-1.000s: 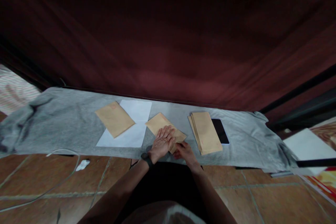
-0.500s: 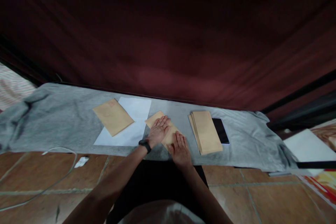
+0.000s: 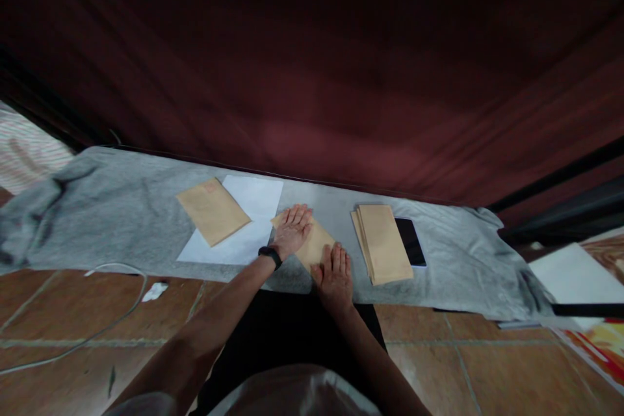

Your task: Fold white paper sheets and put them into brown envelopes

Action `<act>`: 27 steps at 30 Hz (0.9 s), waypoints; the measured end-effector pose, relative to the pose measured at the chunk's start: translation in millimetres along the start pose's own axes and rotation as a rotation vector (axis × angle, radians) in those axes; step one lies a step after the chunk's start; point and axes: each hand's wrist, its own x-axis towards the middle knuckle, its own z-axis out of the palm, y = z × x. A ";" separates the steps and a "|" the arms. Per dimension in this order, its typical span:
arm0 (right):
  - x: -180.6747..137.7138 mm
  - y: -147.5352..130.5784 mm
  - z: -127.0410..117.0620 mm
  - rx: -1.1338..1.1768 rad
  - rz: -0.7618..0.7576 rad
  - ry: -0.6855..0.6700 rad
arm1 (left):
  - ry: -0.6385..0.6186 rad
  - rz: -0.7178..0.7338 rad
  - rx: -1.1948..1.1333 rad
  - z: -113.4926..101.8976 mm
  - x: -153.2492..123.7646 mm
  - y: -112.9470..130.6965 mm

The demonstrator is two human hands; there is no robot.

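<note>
A brown paper envelope (image 3: 312,242) lies slantwise on the grey cloth in front of me. My left hand (image 3: 291,232), with a black band on its wrist, rests flat across the envelope's upper left part, fingers stretched out. On its lower right end lies my right hand (image 3: 334,278), palm down with the fingers extended. Both hands cover parts of the envelope. To the left, another brown envelope (image 3: 213,211) with a faint red mark lies over white paper (image 3: 253,198). Right of my hands sits a small stack of brown envelopes (image 3: 385,244).
A dark-screened phone (image 3: 411,242) is partly under the stack's right side. Grey cloth (image 3: 136,208) covers the long narrow surface, with a dark red curtain (image 3: 312,78) hanging behind it. A white cable (image 3: 124,318) and a crumpled white scrap (image 3: 155,291) lie on the tiled floor.
My left hand has slid slightly up and left along the envelope, away from my right hand, uncovering more of its middle. The right hand has shifted slightly toward me. The view has tilted a little.
</note>
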 end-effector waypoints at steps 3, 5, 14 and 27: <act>0.1 8.7 1.3 0.078 0.030 -0.027 | -0.029 0.106 -0.018 3.1 -19.9 21.1; 1.4 17.0 0.0 0.152 0.055 -0.060 | -0.045 0.139 -0.033 4.1 -33.0 34.5; 29.6 40.0 -16.3 0.331 0.206 -0.144 | -0.076 0.279 -0.116 -7.8 -74.5 76.8; 70.3 50.1 -25.5 0.501 0.445 -0.127 | -0.015 0.487 -0.131 -20.7 -118.8 101.7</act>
